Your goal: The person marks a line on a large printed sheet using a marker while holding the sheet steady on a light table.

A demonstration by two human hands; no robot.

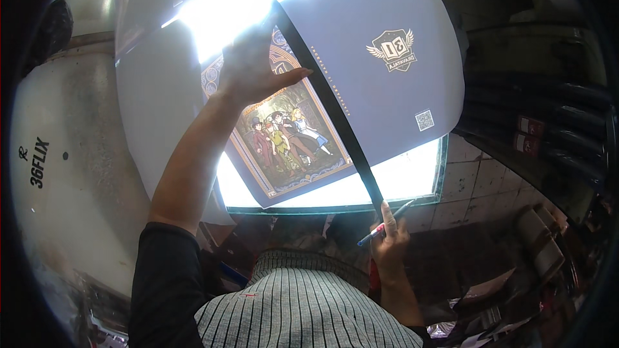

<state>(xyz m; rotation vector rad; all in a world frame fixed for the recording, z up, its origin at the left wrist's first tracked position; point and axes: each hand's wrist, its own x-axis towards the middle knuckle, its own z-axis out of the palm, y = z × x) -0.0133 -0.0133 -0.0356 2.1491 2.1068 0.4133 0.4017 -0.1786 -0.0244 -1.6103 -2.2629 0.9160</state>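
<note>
1. Over the printed sheet [400, 100], left hand [253, 76] spread wide, thumb touching black strip [336, 116].
2. Right hand [392, 248] holds pen [368, 238], forefinger at strip's near end.
3. Strip slants lengthwise between both hands, across sheet on glowing panel [409, 177].

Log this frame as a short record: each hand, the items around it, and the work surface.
Left hand: over the printed sheet, thumb at the black strip; fingers partly lost in glare
Right hand: at the strip's lower end, with a pen across its fingers
Strip: slants over the sheet, from upper middle to lower right
Sheet: blue; framed illustration left of the strip, winged emblem right of it
Surface: brightly lit glass panel under the sheet
</note>
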